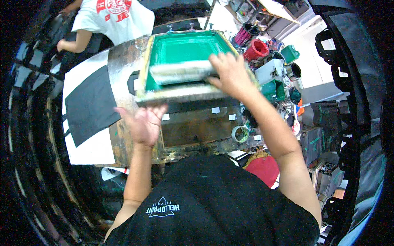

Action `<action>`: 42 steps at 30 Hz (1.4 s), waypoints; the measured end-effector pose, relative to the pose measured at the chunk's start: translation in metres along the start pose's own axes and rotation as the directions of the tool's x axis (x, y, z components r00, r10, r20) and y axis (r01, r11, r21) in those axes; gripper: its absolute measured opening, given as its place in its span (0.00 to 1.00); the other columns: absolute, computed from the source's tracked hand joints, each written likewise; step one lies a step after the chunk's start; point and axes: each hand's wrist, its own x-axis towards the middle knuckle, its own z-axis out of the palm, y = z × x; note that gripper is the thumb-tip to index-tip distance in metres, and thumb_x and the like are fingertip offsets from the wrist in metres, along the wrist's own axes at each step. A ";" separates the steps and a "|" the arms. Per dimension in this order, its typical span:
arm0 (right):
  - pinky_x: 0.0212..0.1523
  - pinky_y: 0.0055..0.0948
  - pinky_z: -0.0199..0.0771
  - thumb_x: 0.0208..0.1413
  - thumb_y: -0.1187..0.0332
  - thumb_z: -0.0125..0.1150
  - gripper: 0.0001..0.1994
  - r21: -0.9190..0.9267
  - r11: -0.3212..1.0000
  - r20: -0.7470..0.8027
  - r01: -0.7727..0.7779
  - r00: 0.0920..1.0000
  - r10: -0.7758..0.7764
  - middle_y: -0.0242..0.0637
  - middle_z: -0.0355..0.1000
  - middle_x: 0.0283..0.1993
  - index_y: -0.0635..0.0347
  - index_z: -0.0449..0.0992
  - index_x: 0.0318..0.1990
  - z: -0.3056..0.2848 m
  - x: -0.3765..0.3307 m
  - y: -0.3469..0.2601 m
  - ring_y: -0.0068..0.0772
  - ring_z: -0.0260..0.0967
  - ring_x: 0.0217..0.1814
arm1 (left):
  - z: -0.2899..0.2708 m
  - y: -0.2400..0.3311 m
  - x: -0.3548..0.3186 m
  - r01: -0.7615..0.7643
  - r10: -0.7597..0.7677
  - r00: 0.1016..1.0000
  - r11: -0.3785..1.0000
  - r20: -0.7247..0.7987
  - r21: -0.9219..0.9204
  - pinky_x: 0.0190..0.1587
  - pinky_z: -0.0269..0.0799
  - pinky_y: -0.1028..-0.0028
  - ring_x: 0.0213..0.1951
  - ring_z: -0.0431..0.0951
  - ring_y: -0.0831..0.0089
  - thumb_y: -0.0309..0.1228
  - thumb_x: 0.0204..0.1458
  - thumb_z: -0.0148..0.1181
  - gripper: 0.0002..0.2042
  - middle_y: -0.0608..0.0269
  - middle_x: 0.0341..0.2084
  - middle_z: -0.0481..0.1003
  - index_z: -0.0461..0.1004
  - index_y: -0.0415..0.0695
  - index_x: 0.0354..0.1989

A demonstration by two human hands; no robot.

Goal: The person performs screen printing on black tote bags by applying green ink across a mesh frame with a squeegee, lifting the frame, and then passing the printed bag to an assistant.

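Note:
A screen-printing frame [143, 78] with green mesh [188, 46] lies in front of me, hinged by clamps [191, 27] at its far edge. My right hand [232, 76] is closed around the right end of a squeegee [178, 72], which is blurred over the near part of the mesh. Whether its blade touches the mesh I cannot tell. Just below the frame's near left corner is my left hand [144, 125], palm up, fingers spread and holding nothing. Its fingertips come close to the frame's near edge. Black fabric with a handle [133, 83] shows at the frame's left side.
To the left, a black bag [91, 105] lies flat on a white sheet [92, 153]. A tape roll [239, 134] sits at the table's right. Ink containers, including a red bucket [256, 50], crowd beyond it. A person in a white shirt [117, 20] stands far left.

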 end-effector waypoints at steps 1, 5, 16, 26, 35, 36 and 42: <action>0.53 0.56 0.61 0.47 0.60 0.73 0.29 -0.002 1.000 0.059 -0.012 0.998 0.012 0.39 0.71 0.49 0.51 0.68 0.57 0.025 -0.013 -0.003 0.44 0.69 0.57 | -0.016 -0.015 -0.011 0.040 -0.018 0.996 0.965 -0.085 0.259 0.71 0.57 0.47 0.70 0.60 0.48 0.81 0.47 0.41 0.60 0.44 0.71 0.54 0.41 0.40 0.75; 0.52 0.60 0.62 0.44 0.65 0.75 0.31 0.099 0.991 0.210 -0.086 0.976 0.064 0.38 0.72 0.49 0.48 0.68 0.57 0.095 -0.031 -0.013 0.46 0.69 0.57 | -0.117 -0.062 -0.014 0.215 -0.143 0.936 0.955 -0.321 0.202 0.66 0.65 0.52 0.66 0.63 0.50 0.80 0.48 0.40 0.59 0.42 0.69 0.53 0.38 0.44 0.76; 0.57 0.59 0.57 0.42 0.61 0.76 0.33 0.043 0.999 0.274 -0.030 0.962 0.017 0.36 0.71 0.51 0.48 0.68 0.58 0.119 -0.073 -0.032 0.42 0.68 0.56 | -0.141 -0.072 -0.007 0.285 -0.187 0.936 0.899 -0.297 0.331 0.67 0.65 0.50 0.71 0.56 0.40 0.79 0.51 0.38 0.58 0.36 0.73 0.43 0.32 0.43 0.77; 0.51 0.57 0.58 0.42 0.65 0.76 0.31 0.028 0.999 0.128 0.016 0.992 -0.020 0.32 0.71 0.48 0.46 0.68 0.55 0.180 0.048 0.034 0.41 0.69 0.53 | -0.140 -0.074 -0.004 0.334 -0.213 0.898 0.899 -0.385 0.282 0.66 0.66 0.51 0.69 0.61 0.47 0.77 0.54 0.35 0.55 0.47 0.73 0.48 0.31 0.46 0.78; 0.55 0.62 0.58 0.45 0.62 0.77 0.34 -0.016 0.999 0.019 0.050 0.999 -0.049 0.32 0.72 0.53 0.46 0.66 0.60 0.265 0.215 0.117 0.41 0.69 0.58 | -0.123 -0.072 0.006 0.404 -0.220 0.839 0.865 -0.497 0.299 0.65 0.67 0.52 0.67 0.64 0.45 0.78 0.53 0.35 0.57 0.42 0.70 0.56 0.38 0.38 0.76; 0.56 0.63 0.59 0.46 0.61 0.77 0.34 -0.010 0.998 0.034 0.057 0.998 -0.057 0.32 0.72 0.53 0.46 0.66 0.61 0.262 0.228 0.118 0.41 0.69 0.58 | -0.126 -0.074 0.005 0.418 -0.212 0.820 0.857 -0.532 0.302 0.64 0.68 0.52 0.67 0.65 0.46 0.79 0.52 0.34 0.58 0.41 0.70 0.56 0.39 0.37 0.76; 0.50 0.56 0.73 0.46 0.62 0.76 0.31 0.113 0.991 0.134 0.076 0.987 -0.091 0.36 0.74 0.53 0.49 0.69 0.58 0.254 0.251 0.140 0.45 0.72 0.56 | -0.153 -0.069 0.022 0.742 -0.366 0.583 0.604 -0.725 0.292 0.46 0.80 0.60 0.46 0.81 0.54 0.84 0.46 0.26 0.61 0.33 0.48 0.75 0.62 0.27 0.59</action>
